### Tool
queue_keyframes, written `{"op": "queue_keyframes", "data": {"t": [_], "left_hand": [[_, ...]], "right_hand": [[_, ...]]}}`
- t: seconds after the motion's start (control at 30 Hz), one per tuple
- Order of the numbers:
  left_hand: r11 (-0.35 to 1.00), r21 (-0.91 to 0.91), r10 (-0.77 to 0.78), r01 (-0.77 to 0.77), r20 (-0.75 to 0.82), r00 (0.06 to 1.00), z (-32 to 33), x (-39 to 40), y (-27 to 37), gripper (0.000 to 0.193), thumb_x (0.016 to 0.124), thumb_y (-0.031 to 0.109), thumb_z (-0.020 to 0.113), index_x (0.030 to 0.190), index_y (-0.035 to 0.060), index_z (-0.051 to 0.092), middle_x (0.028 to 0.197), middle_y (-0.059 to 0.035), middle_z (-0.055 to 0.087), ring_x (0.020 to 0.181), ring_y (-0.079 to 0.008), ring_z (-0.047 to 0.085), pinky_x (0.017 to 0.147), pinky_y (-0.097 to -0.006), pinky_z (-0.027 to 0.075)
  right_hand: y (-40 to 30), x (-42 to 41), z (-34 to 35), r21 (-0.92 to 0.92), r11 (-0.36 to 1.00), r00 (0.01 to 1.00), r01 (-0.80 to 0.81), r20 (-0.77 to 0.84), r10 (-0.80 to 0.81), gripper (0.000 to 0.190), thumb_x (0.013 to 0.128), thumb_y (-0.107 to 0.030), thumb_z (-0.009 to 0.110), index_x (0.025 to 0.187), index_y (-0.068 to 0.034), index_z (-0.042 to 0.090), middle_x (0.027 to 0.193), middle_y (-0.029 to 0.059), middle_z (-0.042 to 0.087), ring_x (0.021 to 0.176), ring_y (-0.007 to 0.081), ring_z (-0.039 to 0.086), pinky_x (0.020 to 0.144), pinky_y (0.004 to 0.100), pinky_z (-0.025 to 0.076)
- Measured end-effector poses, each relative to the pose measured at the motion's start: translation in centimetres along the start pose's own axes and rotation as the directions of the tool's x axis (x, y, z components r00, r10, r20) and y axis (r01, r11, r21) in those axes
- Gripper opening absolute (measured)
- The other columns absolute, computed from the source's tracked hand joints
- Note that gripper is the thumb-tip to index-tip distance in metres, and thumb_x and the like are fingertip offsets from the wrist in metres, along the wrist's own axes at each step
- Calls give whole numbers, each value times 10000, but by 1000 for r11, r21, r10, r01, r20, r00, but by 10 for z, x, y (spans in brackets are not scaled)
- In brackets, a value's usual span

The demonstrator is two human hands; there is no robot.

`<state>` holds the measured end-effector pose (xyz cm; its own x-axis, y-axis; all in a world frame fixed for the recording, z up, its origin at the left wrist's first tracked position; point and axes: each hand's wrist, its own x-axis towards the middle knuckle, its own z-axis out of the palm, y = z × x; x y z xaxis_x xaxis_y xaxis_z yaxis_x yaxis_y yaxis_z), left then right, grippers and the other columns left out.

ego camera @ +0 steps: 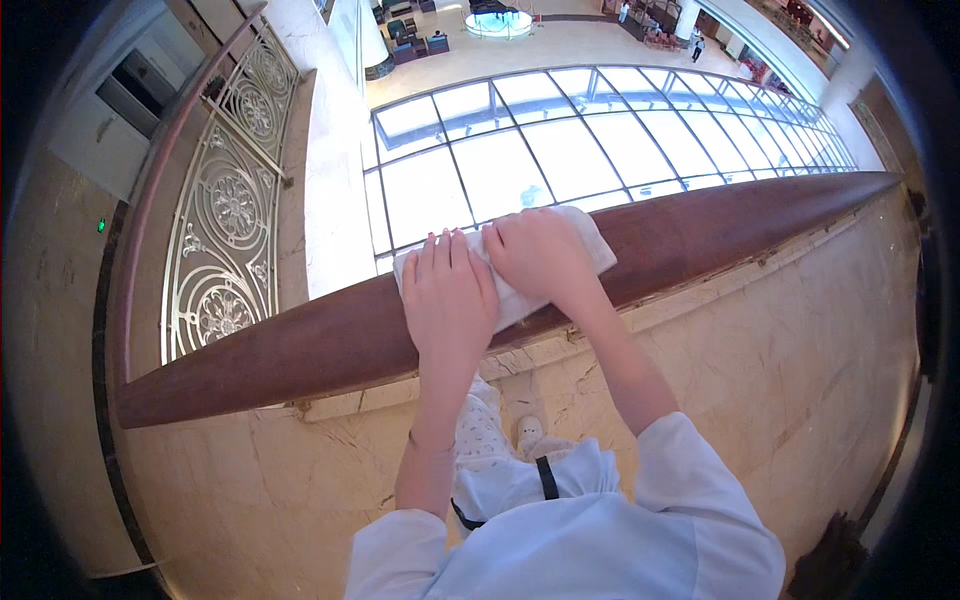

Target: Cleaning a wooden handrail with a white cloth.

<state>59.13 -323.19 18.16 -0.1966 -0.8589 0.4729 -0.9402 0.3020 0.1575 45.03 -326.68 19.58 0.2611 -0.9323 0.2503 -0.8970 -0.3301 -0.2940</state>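
A folded white cloth point(517, 301) lies across the top of a broad reddish-brown wooden handrail point(675, 232). My left hand point(450, 296) rests on the cloth's left part, its fingers stretched towards the rail's far side. Just to the right, my right hand point(544, 259) holds the cloth with bent fingers. The cloth's right corner sticks out beyond that hand. Both palms face down, and what lies beneath them is hidden.
Past the rail is a gridded glass canopy point(574, 150), with a lobby floor point(577, 41) and distant people far below. An ornate metal balustrade point(225, 217) runs along the left. Marble flooring point(750, 360) lies on my side, and a dark plant-like shape point(829, 551) stands lower right.
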Motion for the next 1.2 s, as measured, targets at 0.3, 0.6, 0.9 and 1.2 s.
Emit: {"op": "queue_keyframes", "data": {"t": [0.3,0.6,0.9,1.2], "left_hand": [[998,-3,-57,58,144,988,8,16,8,342,1003,244,413,953,54,692,952,-139,722,942,-315,665,969,-462,441],[995,-58,76,-87,-170,982,17,-16,4,345,974,234,495,1141,-13,668,1157,-173,690,1153,-305,616,1050,-454,409],[991,-55,106,-118,-186,977,4,-68,14,447,1018,210,447,1395,-25,496,1455,-181,503,1388,-332,432,1164,-478,289],[994,-90,61,-65,-53,997,-11,-92,26,504,984,167,495,1439,-40,434,1521,-197,419,1427,-349,375,1180,-488,267]], "right_hand": [[28,12,19,-109,994,1000,7,23,-5,435,945,-289,429,746,-48,731,797,179,726,764,339,716,746,457,558],[8,-27,20,-83,996,954,-15,-301,-10,346,967,-279,496,912,-18,717,870,147,733,913,293,703,883,446,491],[-12,-92,27,-69,996,869,53,-489,-80,474,986,-255,520,1322,80,531,1358,228,569,1316,339,502,1128,461,337],[-25,-121,22,22,999,916,49,-400,-36,525,986,-201,538,1426,63,429,1492,219,441,1403,350,404,1151,480,299]]}}
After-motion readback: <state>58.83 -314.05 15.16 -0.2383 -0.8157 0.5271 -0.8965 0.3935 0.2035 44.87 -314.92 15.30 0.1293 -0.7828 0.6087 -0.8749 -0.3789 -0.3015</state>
